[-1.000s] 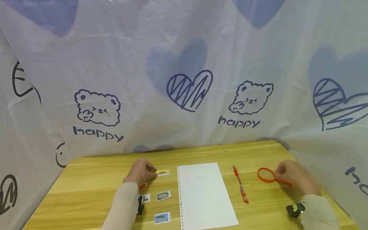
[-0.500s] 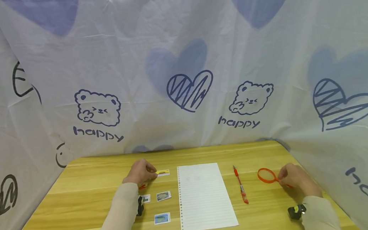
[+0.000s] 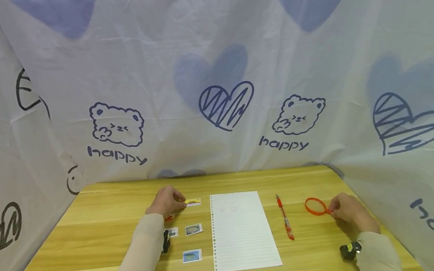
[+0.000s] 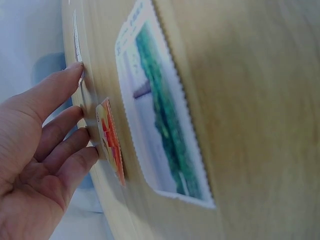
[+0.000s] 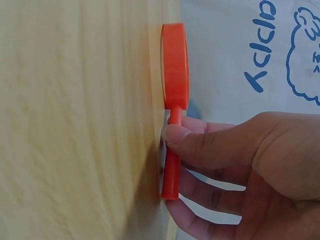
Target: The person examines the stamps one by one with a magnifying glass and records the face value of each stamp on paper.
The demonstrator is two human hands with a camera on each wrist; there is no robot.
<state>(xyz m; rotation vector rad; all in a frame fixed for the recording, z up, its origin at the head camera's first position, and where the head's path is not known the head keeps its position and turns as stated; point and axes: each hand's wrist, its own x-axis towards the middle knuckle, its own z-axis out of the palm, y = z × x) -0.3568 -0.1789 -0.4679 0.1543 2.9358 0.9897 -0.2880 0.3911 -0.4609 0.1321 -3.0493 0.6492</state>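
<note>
My left hand (image 3: 166,200) is at the far left of the table, thumb and fingertips at the left end of a yellow stamp (image 3: 193,202). In the left wrist view, the thumb tip meets the edge of that stamp (image 4: 76,37), while the other fingers curve loosely over a red-orange stamp (image 4: 110,137). A green landscape stamp (image 4: 162,110) lies nearer the wrist. On the right, my right hand (image 3: 348,210) pinches the handle of a red magnifying glass (image 5: 175,70), thumb on top and fingers behind. Its round lens frame points left, close over the table.
A lined, hole-punched sheet (image 3: 243,234) lies mid-table, with a red pen (image 3: 285,218) to its right. Left of the sheet are an oval-patterned stamp (image 3: 194,229) and a blue-green stamp (image 3: 192,255). A printed curtain (image 3: 218,152) hangs behind the table.
My right hand has shifted slightly along the magnifying glass handle, away from the lens. The left hand stays at the yellow stamp. The head view has shifted a little.
</note>
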